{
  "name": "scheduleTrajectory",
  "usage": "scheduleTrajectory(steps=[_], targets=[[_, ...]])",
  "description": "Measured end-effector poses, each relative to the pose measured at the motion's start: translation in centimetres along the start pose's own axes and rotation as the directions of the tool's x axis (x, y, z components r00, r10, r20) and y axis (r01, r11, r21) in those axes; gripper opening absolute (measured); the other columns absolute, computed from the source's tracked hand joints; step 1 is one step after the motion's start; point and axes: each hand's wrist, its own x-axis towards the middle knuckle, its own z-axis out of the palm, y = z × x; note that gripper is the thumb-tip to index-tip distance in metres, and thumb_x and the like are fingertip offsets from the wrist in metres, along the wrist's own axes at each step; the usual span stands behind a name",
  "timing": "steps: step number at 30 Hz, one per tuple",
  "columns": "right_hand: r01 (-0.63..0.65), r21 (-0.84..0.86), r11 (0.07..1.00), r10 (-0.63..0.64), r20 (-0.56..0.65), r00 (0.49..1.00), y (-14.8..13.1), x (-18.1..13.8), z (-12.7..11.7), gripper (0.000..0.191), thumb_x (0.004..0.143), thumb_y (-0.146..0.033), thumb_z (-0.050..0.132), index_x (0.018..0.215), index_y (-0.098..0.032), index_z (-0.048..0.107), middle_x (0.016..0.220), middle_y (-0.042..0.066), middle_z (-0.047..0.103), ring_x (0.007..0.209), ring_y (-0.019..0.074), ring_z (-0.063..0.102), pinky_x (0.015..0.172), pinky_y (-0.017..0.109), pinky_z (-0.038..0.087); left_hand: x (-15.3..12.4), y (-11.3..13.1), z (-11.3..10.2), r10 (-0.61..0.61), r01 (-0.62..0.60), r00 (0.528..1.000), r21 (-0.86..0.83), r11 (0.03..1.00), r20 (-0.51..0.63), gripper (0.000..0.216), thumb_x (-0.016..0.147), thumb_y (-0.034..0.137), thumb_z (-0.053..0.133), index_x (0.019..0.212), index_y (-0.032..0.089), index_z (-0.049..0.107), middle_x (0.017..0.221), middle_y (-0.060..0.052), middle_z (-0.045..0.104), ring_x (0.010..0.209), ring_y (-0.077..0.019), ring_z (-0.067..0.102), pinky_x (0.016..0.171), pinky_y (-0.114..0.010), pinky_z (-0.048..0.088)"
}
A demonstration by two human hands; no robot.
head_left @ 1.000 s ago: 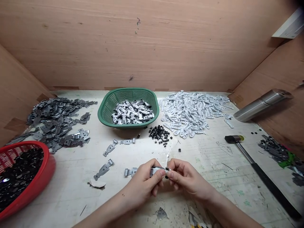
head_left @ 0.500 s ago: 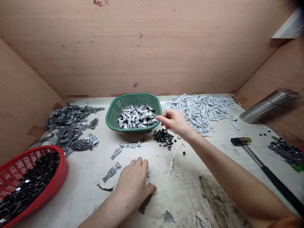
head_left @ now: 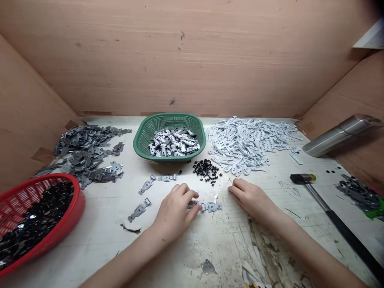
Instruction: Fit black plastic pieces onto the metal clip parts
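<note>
Grey metal, flat on the desk (head_left: pixel 99 216): pin bracket (head_left: pixel 211 207) firmly at its end with left hand (head_left: pixel 177 208), fingertips pinched narrow; steady with right hand (head_left: pixel 252 198), loose and empty, just beside.

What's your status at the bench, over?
Left hand pinching grey metal bracket on table. Right hand open, empty, beside it. Black parts pile just beyond.

Head view: from above the near edge of the table (head_left: pixel 99 236), facing forward and down
Nearness: close over left hand (head_left: pixel 175 208) and right hand (head_left: pixel 252 198), lower centre of frame
Far end: back wall (head_left: pixel 210 72) across upper frame
</note>
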Motion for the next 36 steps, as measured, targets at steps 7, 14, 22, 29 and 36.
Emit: scheduleTrajectory(steps=[7,14,22,29,36], targets=[[-0.117,0.144,0.983,0.132,-0.101,0.986,-1.3,0.6,-0.4,0.016,0.085,-0.013,0.042,0.080,-0.016,0.058,0.075,0.007,0.053,0.072,0.0180,0.050,0.060,0.027,0.040,0.2,0.4,2.0,0.123,-0.119,0.991,0.076,0.990,-0.050,0.017,0.077,0.025,0.059,0.093,0.020,0.059,0.092,-0.005,0.055,0.089,-0.0226,0.046,0.073,-0.036,0.042],[-0.300,0.632,0.715,0.362,0.033,0.932,-3.3,0.8,-3.2,0.008,0.082,-0.017,0.048,0.082,-0.019,0.055,0.073,0.002,0.055,0.066,0.0145,0.052,0.056,0.024,0.041,-0.3,0.5,1.6,0.051,-0.055,0.998,-0.163,0.985,-0.028,0.005,0.078,0.013,0.052,0.078,0.019,0.052,0.079,-0.002,0.056,0.072,-0.0157,0.050,0.062,-0.027,0.041],[-0.435,0.874,0.216,0.475,0.295,0.829,-5.1,1.2,-3.3,0.003,0.079,-0.016,0.052,0.079,-0.019,0.052,0.069,-0.003,0.048,0.062,0.0104,0.044,0.055,0.021,0.037,-0.8,1.3,1.4,-0.068,0.099,0.995,-0.544,0.833,0.077,0.009,0.080,0.026,0.052,0.082,0.020,0.058,0.083,-0.003,0.060,0.073,-0.0153,0.058,0.064,-0.025,0.046],[-0.469,0.872,0.138,0.469,0.360,0.807,-4.8,0.7,-2.9,0.014,0.076,-0.029,0.063,0.080,-0.017,0.056,0.073,0.001,0.057,0.067,0.0136,0.053,0.061,0.026,0.044,-0.7,1.2,1.7,-0.196,0.349,0.937,-0.752,0.559,0.289,0.014,0.076,0.031,0.058,0.081,0.018,0.054,0.066,-0.001,0.061,0.063,-0.0161,0.062,0.059,-0.027,0.049],[-0.444,0.895,-0.050,0.462,0.415,0.784,-3.9,0.7,-2.1,0.025,0.070,-0.035,0.071,0.074,-0.016,0.056,0.066,0.000,0.057,0.058,0.0109,0.052,0.055,0.024,0.044,-0.6,1.5,1.6,-0.248,0.461,0.886,-0.796,0.392,0.392,0.017,0.075,0.030,0.059,0.084,0.017,0.053,0.067,-0.002,0.064,0.066,-0.0151,0.064,0.063,-0.027,0.050]])
